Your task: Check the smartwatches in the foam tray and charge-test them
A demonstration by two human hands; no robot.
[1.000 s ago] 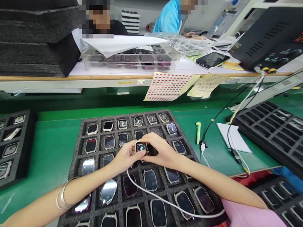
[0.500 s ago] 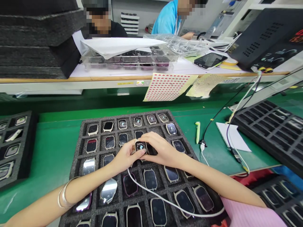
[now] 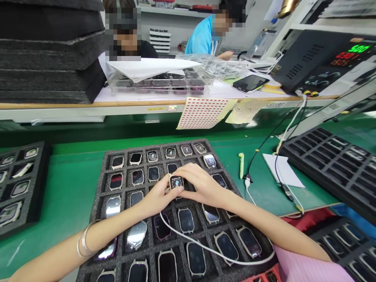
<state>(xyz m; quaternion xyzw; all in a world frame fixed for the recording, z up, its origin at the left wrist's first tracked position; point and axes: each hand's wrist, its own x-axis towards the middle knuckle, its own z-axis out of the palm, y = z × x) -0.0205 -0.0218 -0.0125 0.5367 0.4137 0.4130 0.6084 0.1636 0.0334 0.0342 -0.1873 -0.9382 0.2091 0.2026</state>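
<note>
Both my hands hold one smartwatch [image 3: 176, 182] without straps, its small square screen lit with a watch face. My left hand [image 3: 160, 194] grips its left and lower edge, thumb across the bottom of the screen. On the right, my right hand [image 3: 197, 183] closes fingers and thumb about its top and right side. A white cable [image 3: 202, 246] comes from under my left hand and loops right across the tray; its end at the watch is hidden. Beneath lies a grey foam tray [image 3: 101, 174] whose compartments hold several strapless watches, some with lit screens.
More foam trays with watches stand at the left [image 3: 44, 188] and right [image 3: 311, 137]. A green pen [image 3: 241, 166], white paper [image 3: 283, 170] and cables lie right. The shelf bears stacked black foam [image 3: 49, 70], clear plastic trays [image 3: 158, 84], a phone [image 3: 251, 83] and a power supply [image 3: 311, 58]. Two people sit beyond.
The camera view has tilted up slightly and shifted, showing more of the power supply's lit display. Both hands keep hold of the smartwatch in nearly the same place.
</note>
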